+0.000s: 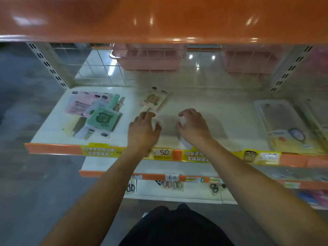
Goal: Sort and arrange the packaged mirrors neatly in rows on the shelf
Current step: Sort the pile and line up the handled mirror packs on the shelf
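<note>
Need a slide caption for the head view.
Both hands, left hand and right hand, hover empty over the shelf beside a beige packaged mirror.

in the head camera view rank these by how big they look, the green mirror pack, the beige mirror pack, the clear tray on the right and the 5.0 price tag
1. clear tray, though it is nearer the lens edge
2. green mirror pack
3. beige mirror pack, close to the green; it lies farther back
4. 5.0 price tag
</note>
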`<state>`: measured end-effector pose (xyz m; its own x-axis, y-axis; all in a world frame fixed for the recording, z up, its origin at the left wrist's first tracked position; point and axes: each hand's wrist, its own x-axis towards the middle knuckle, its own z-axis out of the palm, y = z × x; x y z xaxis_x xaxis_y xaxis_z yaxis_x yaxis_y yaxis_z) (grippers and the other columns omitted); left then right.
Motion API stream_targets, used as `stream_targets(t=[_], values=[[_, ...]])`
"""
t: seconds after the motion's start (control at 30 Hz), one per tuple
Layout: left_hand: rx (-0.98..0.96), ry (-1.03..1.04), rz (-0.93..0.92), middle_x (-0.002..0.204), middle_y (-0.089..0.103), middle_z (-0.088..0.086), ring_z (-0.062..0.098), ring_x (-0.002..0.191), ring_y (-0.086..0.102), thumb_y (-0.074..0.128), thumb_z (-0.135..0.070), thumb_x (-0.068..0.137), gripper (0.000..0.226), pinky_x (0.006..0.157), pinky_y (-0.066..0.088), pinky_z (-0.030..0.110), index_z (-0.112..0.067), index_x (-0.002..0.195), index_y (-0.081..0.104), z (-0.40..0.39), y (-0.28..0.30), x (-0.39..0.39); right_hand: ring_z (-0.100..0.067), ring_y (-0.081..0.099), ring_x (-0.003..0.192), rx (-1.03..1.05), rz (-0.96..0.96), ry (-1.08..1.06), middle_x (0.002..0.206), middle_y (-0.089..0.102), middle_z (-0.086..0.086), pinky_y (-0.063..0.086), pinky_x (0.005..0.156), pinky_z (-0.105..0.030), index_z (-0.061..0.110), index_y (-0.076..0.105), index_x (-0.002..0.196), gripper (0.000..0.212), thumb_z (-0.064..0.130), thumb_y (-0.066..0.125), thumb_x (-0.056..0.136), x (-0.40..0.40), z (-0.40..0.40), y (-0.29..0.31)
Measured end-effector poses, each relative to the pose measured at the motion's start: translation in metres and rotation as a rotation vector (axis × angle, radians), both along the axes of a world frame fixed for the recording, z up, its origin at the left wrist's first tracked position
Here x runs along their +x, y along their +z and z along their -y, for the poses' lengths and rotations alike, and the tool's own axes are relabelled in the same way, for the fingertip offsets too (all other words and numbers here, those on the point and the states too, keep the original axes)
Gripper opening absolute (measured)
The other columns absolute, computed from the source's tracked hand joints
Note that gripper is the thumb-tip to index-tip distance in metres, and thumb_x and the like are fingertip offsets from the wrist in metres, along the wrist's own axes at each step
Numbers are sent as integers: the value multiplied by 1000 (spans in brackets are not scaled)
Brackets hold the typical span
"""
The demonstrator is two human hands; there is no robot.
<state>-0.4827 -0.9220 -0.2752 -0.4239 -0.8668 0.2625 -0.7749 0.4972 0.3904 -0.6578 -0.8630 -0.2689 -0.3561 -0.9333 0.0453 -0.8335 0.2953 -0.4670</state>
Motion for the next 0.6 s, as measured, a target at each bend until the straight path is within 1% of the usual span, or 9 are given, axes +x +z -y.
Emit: stream_targets(t=[0.13,0.23,0.3,0.37,0.4,0.47,0.5,0.6], values=[[61,5,47,127,53,8,31,110,54,52,-34,90,41,88,44,42,-16,127,50,28,-4,10,-26,47,120,-2,21,-1,133,48,-3,39,97,-36,17,56,123,36,31,56,90,29,14,2],[100,-4,140,141,41,7,30,124,44,51,-35,91,50,98,38,43,-18,136,41,52,-5,4,-26,46,120,-13,27,-32,133,48,-2,39,97,-37,17,56,123,35,30,56,90,45,20,4],[101,-46,194,149,32,8,33,131,36,51,-36,90,58,102,36,46,-19,142,34,66,-5,-2,-26,47,119,-27,24,-48,132,48,-3,39,97,-36,17,56,122,34,29,56,91,52,22,6],[149,-104,249,154,24,9,35,136,28,50,-37,90,64,105,32,50,-25,146,24,79,-7,-5,-26,48,117,-40,12,-71,131,49,-3,40,97,-37,16,56,122,34,30,56,91,56,22,7],[182,-130,264,155,22,8,36,137,26,48,-38,90,62,106,30,51,-29,146,21,83,-8,-6,-27,48,117,-45,4,-87,131,49,-4,40,97,-38,16,56,121,34,30,56,90,57,21,7],[197,-160,243,153,25,4,36,133,29,42,-41,90,56,105,30,50,-33,143,24,83,-11,-6,-28,48,116,-46,-9,-115,130,49,-4,40,96,-39,16,57,121,34,31,56,91,59,19,6],[177,-163,222,150,29,4,36,129,32,42,-43,89,54,104,31,49,-32,140,28,80,-12,-6,-28,48,116,-43,-13,-123,130,48,-3,41,96,-39,16,56,121,34,31,55,91,59,17,5],[132,-121,197,132,40,9,34,120,38,50,-46,86,50,98,35,46,-17,125,42,69,-9,-6,-28,49,115,-39,-27,-153,129,49,-4,42,95,-39,15,57,120,33,31,55,91,59,14,2]])
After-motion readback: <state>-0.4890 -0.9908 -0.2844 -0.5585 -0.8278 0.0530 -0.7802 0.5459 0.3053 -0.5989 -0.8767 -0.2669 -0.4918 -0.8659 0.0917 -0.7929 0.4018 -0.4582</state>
